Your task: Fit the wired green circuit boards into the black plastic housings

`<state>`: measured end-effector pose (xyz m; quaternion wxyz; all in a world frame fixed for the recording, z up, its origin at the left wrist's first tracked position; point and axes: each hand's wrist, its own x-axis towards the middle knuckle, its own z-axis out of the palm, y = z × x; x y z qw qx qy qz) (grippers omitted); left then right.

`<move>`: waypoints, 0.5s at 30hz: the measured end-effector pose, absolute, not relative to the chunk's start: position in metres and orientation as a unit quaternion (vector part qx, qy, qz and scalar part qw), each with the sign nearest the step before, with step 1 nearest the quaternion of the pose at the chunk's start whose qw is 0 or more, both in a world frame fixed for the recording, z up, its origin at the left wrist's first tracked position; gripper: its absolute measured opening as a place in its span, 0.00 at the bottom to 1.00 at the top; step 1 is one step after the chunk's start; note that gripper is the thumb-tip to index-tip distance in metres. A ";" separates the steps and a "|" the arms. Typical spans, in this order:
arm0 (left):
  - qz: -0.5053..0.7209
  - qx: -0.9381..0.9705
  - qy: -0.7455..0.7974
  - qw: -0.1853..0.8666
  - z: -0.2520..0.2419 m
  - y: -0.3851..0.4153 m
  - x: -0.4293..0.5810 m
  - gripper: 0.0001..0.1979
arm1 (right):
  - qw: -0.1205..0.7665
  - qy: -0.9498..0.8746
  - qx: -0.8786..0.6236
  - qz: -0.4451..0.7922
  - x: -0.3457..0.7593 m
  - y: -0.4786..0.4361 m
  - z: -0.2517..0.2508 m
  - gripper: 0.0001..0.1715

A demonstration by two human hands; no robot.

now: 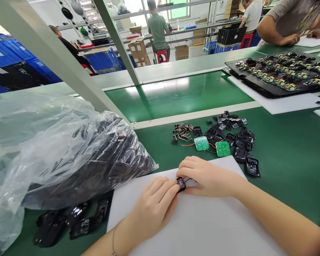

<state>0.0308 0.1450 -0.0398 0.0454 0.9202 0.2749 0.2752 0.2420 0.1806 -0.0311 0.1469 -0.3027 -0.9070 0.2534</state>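
Note:
Between both hands, over the white sheet (202,220), is a small black plastic housing (181,184) with a red and a black wire at its right side. My left hand (156,202) grips its left edge, fingers pressed together. From the right, my right hand (202,176) closes on the same piece, its fingertips along the upper edge and the thumb low. Just beyond the hands lie two green circuit boards (223,149) with wires. Near them are a pile of metal pins (182,132) and several black plastic shells (244,143).
A clear plastic bag (90,156) full of dark parts fills the left, with black shells (81,227) before it. At the back right, a black tray (276,93) carries wired circuit boards. A slanting metal post (56,53) rises at left. Co-workers sit beyond the conveyor (176,94).

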 end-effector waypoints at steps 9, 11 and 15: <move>0.311 0.852 0.377 0.185 -0.037 0.156 0.023 0.08 | 0.126 -0.894 -0.314 0.295 0.244 0.183 -0.031 0.08; 0.310 0.851 0.377 0.194 -0.035 0.158 0.025 0.09 | 0.124 -0.886 -0.325 0.307 0.245 0.184 -0.030 0.10; 0.362 0.824 0.398 0.177 -0.034 0.157 0.022 0.08 | 0.143 -0.872 -0.352 0.307 0.248 0.187 -0.022 0.12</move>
